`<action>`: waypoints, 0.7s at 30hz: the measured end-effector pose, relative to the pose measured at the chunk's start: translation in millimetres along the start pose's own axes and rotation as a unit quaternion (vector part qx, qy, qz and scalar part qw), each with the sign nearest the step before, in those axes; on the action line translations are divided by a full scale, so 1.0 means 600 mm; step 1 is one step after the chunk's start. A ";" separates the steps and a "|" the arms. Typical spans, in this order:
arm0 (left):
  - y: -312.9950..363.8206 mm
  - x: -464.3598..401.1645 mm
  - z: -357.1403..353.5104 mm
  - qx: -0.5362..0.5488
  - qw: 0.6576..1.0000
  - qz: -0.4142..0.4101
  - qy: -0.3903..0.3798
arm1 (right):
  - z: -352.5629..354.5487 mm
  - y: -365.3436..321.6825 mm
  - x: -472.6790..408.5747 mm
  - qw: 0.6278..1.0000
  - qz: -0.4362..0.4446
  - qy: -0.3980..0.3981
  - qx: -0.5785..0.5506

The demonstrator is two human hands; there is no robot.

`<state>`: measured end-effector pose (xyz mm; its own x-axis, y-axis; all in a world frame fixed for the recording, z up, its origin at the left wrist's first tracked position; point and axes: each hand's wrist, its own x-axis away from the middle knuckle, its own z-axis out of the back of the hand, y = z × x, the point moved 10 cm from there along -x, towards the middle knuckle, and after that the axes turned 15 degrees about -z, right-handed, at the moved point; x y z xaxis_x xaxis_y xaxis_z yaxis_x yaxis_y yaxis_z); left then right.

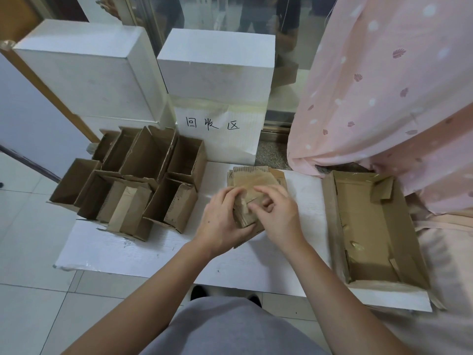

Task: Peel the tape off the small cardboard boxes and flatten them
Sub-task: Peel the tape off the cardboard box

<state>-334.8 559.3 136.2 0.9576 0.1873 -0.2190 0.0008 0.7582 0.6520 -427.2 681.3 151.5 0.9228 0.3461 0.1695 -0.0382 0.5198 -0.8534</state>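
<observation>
On the white surface [133,249], the near edge and the left edge are free, and a bare strip runs along the near side between the cluster of open small cardboard boxes [133,183] at the left and the large shallow cardboard tray [376,226] at the right. The tray lies close to the right edge, and its near corner reaches almost to the near edge. In the middle, the left hand [220,221] grips one small cardboard box [244,215] from the left side with curled fingers, and the right hand [279,213] has its fingertips [253,207] bent onto the top of this box, pinching at a pale tape strip [243,204] there. Just behind the hands lies a stack of flattened cardboard [256,178], touching the surface. At the far side two white boxes [215,65] stand upright, and a white paper sheet [220,131] leaning below one of them shows the handwritten characters 回收区. The cardboard is brown and corrugated, with rough torn edges; one box in the cluster carries a lighter tape band. A pink cloth [384,85] with white dots and small leaf shapes hangs at the right, near the tray. The floor [30,252] is of pale glossy tiles.
</observation>
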 end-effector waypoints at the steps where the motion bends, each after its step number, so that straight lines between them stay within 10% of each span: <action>1: 0.003 0.000 0.002 -0.009 1.000 -0.006 0.001 | -0.007 0.001 -0.001 1.000 0.002 -0.010 0.022; 21: 0.004 0.015 0.037 -0.010 0.999 -0.035 0.020 | -0.028 -0.071 0.008 0.982 0.133 0.061 0.115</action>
<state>-319.9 549.0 152.1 0.9431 0.1576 -0.2929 0.0615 0.7829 0.6191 -414.7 647.4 180.5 0.9067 0.4052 -0.1175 -0.3577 0.5906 -0.7233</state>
